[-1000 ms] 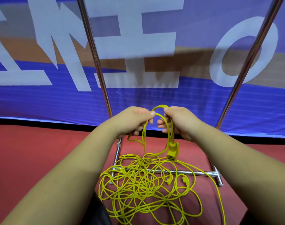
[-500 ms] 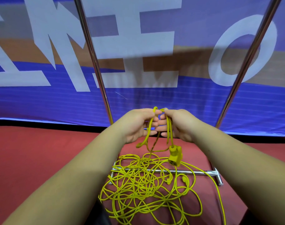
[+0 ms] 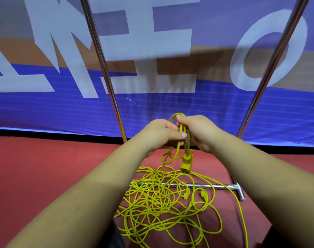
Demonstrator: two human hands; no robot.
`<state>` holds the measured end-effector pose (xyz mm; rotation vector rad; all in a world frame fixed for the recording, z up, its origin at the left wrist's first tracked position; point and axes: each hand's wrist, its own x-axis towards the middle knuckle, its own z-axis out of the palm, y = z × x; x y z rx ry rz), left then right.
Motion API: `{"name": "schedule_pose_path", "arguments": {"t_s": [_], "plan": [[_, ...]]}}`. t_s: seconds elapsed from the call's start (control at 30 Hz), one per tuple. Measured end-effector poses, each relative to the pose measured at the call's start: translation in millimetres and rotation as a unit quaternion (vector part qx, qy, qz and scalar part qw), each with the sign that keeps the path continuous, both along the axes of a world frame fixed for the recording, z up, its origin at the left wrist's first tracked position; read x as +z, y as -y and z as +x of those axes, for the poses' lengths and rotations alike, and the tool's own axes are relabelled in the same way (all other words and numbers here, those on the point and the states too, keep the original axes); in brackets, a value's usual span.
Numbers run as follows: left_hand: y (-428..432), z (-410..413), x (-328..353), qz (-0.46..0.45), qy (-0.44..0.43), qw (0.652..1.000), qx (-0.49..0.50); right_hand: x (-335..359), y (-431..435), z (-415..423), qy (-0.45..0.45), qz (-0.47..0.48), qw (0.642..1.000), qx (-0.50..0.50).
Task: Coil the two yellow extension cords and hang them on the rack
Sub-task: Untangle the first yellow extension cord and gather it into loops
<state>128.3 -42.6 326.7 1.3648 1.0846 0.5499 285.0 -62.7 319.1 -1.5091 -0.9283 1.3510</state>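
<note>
My left grip [image 3: 161, 136] and right grip [image 3: 200, 133] sit almost touching, each with fingers curled round a small loop of yellow cord [image 3: 187, 144] and pinching its strands. The cord's socket end [image 3: 185, 163] hangs just below the right grip. The remaining cord lies as a loose tangle [image 3: 167, 203] on the red floor [image 3: 45, 176], draped across the bottom bar of the rack [image 3: 215, 186], near the blue banner [image 3: 170, 108].
</note>
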Motion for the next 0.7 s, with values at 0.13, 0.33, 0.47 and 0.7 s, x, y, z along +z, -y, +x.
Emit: {"name": "schedule_pose_path", "arguments": {"t_s": [0.13,0.33,0.47,0.7], "plan": [[-7.4,-16.3,11.4,0.125,-0.091,0.987,-0.031,-0.5,-2.6,9.6,0.082,-0.013,0.996,-0.021],[-22.8,-47.3,17.3,0.383,-0.31,0.866,-0.082,3.2,-8.8,31.3,0.153,-0.011,0.985,-0.078],[-24.6,-43.3,8.3,0.343,-0.305,0.886,0.068,4.4,-10.2,30.9,0.136,0.01,0.989,-0.052],[-16.1,-37.1,13.9,-0.136,0.025,0.986,0.095,2.2,-16.8,31.5,0.07,0.052,0.994,-0.065]]}}
